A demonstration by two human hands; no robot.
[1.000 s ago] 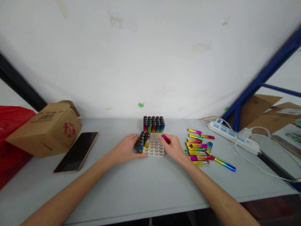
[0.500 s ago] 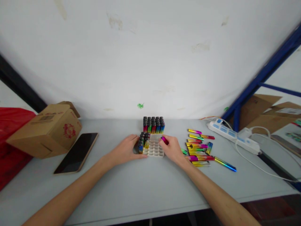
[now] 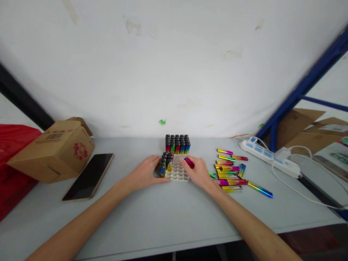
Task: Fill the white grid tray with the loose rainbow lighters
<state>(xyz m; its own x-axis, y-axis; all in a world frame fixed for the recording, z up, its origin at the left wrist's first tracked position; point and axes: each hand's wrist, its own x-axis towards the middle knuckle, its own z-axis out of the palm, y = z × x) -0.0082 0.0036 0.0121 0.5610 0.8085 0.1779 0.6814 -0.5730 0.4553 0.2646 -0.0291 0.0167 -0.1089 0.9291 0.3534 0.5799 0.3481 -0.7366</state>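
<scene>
A white tray with rows of round-edged pockets lies on the table in front of me. Dark-topped lighters stand upright in its left columns; the pockets on the right side show bare. My left hand curves around the tray's left end, thumb along the front corner and fingers behind the lighters. Between the thumb and fingers of my right hand is a shiny magenta lighter, tilted above the tray's right part. My right fingers partly hide it.
A block of upright lighters stands behind the tray. Loose metallic-coloured lighters lie scattered at right, near a white power strip with cables. At left are a phone, a cardboard box and a red bag.
My right hand has shifted slightly left over the tray, with the magenta lighter in its fingers. My left hand and the tray stay where they were.
</scene>
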